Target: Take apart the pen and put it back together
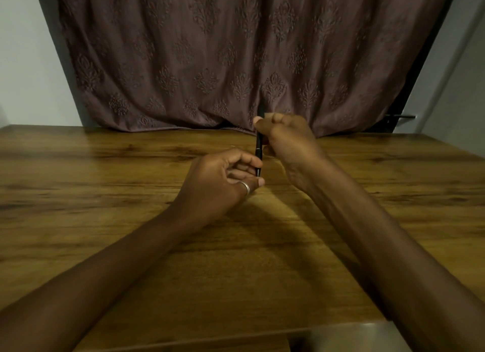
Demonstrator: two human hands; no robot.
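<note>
Pen [258, 152] upright at frame centre, above counter [105, 220]. Right hand [286, 139] grips upper barrel; left hand [223, 176] pinches lower tip. Likely unscrewing: keep halves aligned, twist gently, catch loose parts.

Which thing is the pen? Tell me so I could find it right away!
Start at the big wooden table with the purple-brown curtain hanging behind it. Above the table's far middle, the left hand and the right hand meet. The pen is the thin black stick standing nearly upright between them, the only dark, straight thing there; the silver ring nearby is small, round and shiny.
</note>
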